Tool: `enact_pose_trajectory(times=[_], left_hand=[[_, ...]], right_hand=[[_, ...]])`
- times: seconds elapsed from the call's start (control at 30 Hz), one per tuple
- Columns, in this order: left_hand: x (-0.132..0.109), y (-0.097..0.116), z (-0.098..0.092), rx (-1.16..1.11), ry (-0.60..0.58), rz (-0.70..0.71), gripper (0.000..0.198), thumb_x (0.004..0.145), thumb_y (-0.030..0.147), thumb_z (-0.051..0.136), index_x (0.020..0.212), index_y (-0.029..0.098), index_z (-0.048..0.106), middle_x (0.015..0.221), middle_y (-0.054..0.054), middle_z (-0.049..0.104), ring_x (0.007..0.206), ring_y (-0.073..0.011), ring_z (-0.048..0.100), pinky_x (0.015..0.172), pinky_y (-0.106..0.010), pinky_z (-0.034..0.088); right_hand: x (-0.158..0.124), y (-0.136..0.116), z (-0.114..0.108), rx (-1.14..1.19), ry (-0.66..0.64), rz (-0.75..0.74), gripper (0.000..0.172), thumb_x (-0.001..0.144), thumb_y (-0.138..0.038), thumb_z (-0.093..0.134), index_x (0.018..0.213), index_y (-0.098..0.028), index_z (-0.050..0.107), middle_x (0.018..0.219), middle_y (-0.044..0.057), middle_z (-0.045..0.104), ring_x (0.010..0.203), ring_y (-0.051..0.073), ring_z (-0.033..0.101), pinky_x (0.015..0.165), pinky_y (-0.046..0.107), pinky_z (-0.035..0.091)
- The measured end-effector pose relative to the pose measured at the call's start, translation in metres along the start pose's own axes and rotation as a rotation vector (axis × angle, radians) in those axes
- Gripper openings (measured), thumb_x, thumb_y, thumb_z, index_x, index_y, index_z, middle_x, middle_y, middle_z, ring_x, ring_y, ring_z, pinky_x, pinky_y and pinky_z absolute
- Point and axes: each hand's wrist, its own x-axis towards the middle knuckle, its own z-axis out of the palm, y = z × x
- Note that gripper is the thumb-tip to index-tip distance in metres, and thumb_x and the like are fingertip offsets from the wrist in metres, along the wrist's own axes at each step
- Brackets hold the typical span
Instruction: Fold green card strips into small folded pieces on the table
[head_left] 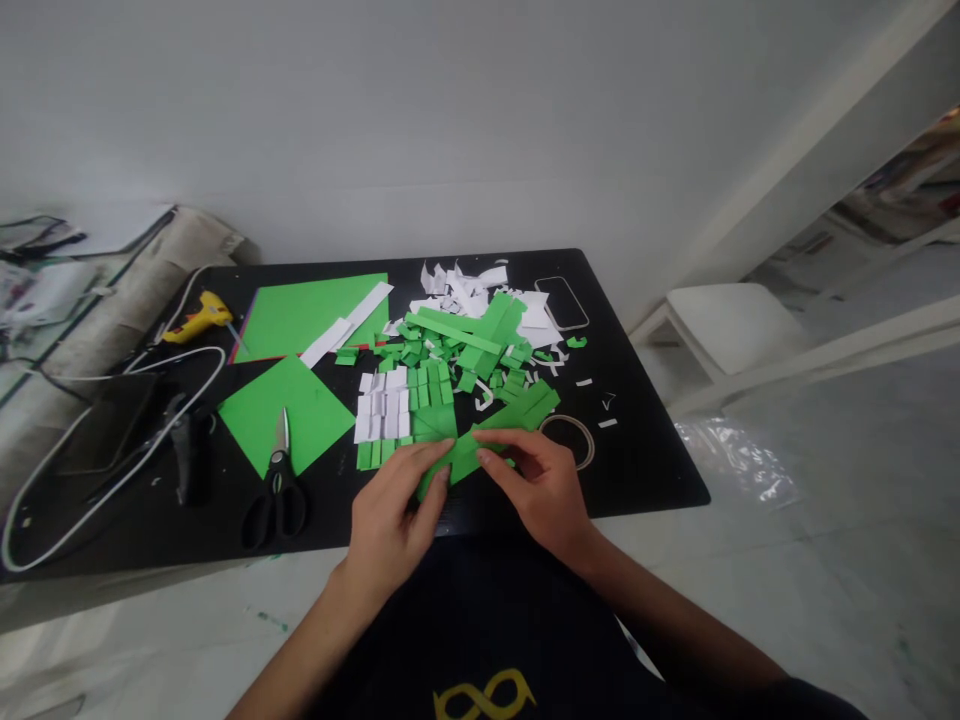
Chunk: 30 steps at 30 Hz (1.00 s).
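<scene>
Between my two hands is a long green paper strip [525, 408], tilted up toward the right, with crease lines across it. My left hand [397, 500] pinches its lower left end between thumb and fingers. Farther along the near edge, my right hand [536, 480] pinches the same strip with thumb and index finger. Just behind the left hand lies a panel of folded white paper pieces [381, 408] and folded green pieces [430, 385]. The strip partly covers this panel's right side.
Loose green scraps [420, 345] and white scraps [465, 290] are heaped behind. Black-handled scissors [277, 490] rest partly on a green square sheet [255, 410]. A yellow glue gun [201, 318], a white cable [172, 352], a tape ring [589, 445] and a white stool [731, 325] stand around.
</scene>
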Motion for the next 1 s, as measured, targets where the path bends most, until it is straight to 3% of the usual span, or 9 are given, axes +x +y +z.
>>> enact_pose_trajectory(times=[0.27, 0.53, 1.0], left_hand=[[0.013, 0.001, -0.005, -0.019, -0.051, 0.003, 0.02, 0.102, 0.013, 0.064, 0.116, 0.023, 0.074, 0.108, -0.006, 0.081, 0.099, -0.0198, 0.078, 0.089, -0.033, 0.063], [0.02, 0.01, -0.006, -0.08, -0.058, -0.11, 0.012, 0.102, 0.019, 0.066, 0.108, 0.022, 0.075, 0.102, -0.005, 0.081, 0.093, -0.0197, 0.078, 0.084, -0.033, 0.062], [0.03, 0.016, -0.006, -0.08, -0.11, -0.256, 0.01, 0.1, 0.024, 0.068, 0.104, 0.023, 0.076, 0.098, -0.003, 0.082, 0.087, -0.0197, 0.077, 0.078, -0.032, 0.061]], right_hand=[[-0.003, 0.002, 0.002, -0.209, 0.014, -0.167, 0.015, 0.095, -0.02, 0.074, 0.103, -0.028, 0.084, 0.098, 0.005, 0.086, 0.091, 0.025, 0.08, 0.087, 0.042, 0.064], [-0.006, -0.002, 0.004, -0.295, 0.027, -0.273, 0.017, 0.096, -0.017, 0.072, 0.103, -0.028, 0.082, 0.097, 0.003, 0.085, 0.091, 0.024, 0.08, 0.089, 0.04, 0.065], [-0.003, 0.005, 0.005, -0.349, 0.05, -0.308, 0.01, 0.094, -0.021, 0.078, 0.101, -0.028, 0.082, 0.093, 0.002, 0.086, 0.083, 0.023, 0.081, 0.081, 0.036, 0.066]])
